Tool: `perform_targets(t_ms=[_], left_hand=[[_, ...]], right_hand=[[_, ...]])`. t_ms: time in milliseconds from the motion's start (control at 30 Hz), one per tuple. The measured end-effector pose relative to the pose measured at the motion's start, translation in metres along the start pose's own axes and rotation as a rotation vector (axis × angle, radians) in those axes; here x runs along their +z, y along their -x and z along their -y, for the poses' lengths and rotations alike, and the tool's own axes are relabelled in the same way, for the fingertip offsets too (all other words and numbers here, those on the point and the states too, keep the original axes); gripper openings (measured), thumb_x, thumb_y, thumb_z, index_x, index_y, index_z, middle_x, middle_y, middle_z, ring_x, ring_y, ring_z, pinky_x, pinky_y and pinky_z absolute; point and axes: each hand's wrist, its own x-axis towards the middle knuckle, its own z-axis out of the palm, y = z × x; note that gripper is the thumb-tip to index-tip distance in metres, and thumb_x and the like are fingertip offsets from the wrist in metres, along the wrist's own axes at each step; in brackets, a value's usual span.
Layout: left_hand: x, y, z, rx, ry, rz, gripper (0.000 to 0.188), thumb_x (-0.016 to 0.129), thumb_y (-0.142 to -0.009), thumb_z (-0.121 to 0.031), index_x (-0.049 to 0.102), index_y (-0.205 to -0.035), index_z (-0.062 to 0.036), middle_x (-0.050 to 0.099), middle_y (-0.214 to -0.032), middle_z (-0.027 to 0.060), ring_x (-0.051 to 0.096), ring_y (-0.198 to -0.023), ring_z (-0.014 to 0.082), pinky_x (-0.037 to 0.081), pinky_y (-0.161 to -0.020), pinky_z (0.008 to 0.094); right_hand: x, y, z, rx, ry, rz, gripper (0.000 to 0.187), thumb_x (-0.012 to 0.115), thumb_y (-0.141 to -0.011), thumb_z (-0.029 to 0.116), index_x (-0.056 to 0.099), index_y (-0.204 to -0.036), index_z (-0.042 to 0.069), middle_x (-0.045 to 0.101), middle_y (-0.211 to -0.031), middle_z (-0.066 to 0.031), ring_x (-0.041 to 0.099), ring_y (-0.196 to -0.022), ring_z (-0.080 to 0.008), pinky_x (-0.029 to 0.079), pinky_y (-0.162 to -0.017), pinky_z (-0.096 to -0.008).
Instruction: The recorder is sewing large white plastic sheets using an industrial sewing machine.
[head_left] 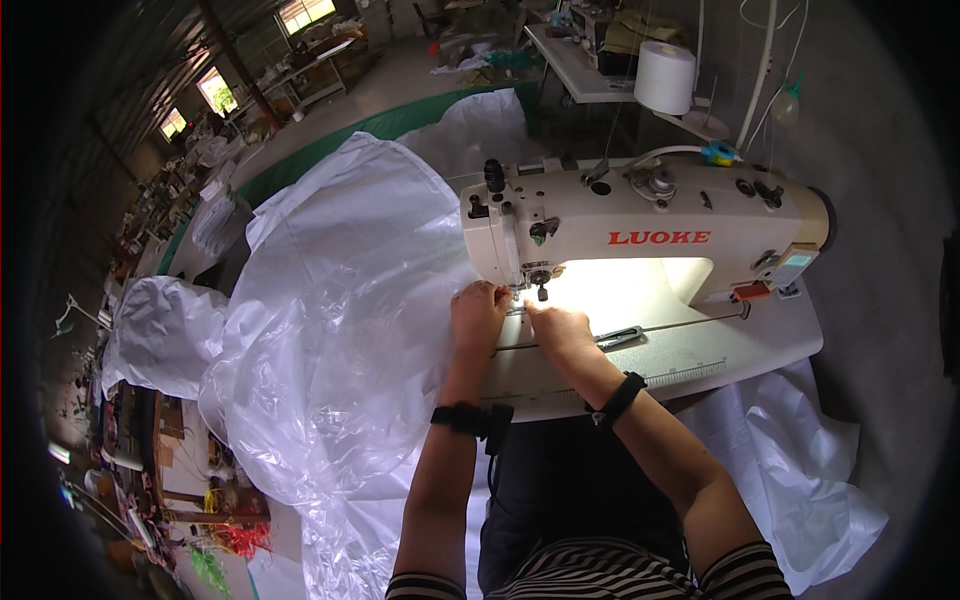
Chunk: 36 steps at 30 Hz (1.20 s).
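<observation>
A white industrial sewing machine (580, 205) stands before me, its lamp lighting the bed. Both hands meet at its needle and presser foot (517, 298). My left hand (478, 320) is on the near left of the needle, fingertips pinched together; whatever they hold is too small to tell. From the right, my right hand (562, 335) reaches to the same spot with its fingers curled and tips close to the foot; what is in them is hidden. A pair of grey thread snips (620, 338) lies on the bed beside my right wrist.
A large white plastic sheet (340, 290) spreads left of the machine and down toward the floor. More white sheeting (790, 450) hangs at the lower right. A thread cone (665, 78) stands behind the machine. Red and green strands (240, 540) lie at the lower left.
</observation>
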Motion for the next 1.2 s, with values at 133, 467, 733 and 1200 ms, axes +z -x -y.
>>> perform_targets(t_ms=[133, 467, 733, 1200], left_hand=[[0.004, -0.002, 0.003, -0.028, -0.002, 0.021, 0.016, 0.071, -0.086, -0.023, 0.072, -0.086, -0.0065, 0.07, -0.086, 0.0114, 0.068, -0.084, 0.0307, 0.052, -0.079, 0.0451], [-0.18, 0.078, -0.063, 0.057, 0.057, 0.104, 0.031, 0.064, -0.086, 0.003, 0.069, -0.115, -0.0045, 0.064, -0.132, 0.0125, 0.06, -0.123, 0.0323, 0.049, -0.104, 0.0398], [-0.24, 0.15, 0.118, -0.346, -0.094, -0.011, 0.024, 0.06, -0.093, -0.004, 0.064, -0.116, -0.0011, 0.068, -0.119, 0.0172, 0.065, -0.11, 0.037, 0.052, -0.094, 0.0401], [-0.256, 0.256, -0.015, -0.845, 0.832, 0.152, 0.031, 0.068, -0.095, -0.006, 0.063, -0.124, 0.0022, 0.069, -0.097, 0.0012, 0.06, -0.084, 0.0107, 0.05, -0.075, 0.0264]], right_hand=[[0.001, -0.001, -0.001, -0.018, 0.016, -0.005, 0.045, 0.055, -0.092, 0.007, 0.059, -0.137, 0.012, 0.073, -0.08, -0.0065, 0.073, -0.074, -0.0251, 0.056, -0.059, -0.0384], [-0.014, 0.023, -0.007, -0.099, -0.295, -0.12, 0.033, 0.054, -0.096, 0.011, 0.063, -0.127, 0.008, 0.073, -0.085, -0.0154, 0.073, -0.077, -0.0282, 0.056, -0.064, -0.0395], [-0.009, 0.109, 0.062, -0.25, -1.26, 0.42, 0.028, 0.053, -0.105, 0.019, 0.067, -0.115, -0.003, 0.073, -0.089, -0.0111, 0.072, -0.081, -0.018, 0.057, -0.077, -0.0316], [0.068, 0.158, 0.124, -0.257, -1.634, 0.528, 0.035, 0.059, -0.101, 0.013, 0.058, -0.133, 0.0, 0.062, -0.13, -0.0114, 0.06, -0.118, -0.0184, 0.051, -0.099, -0.0336]])
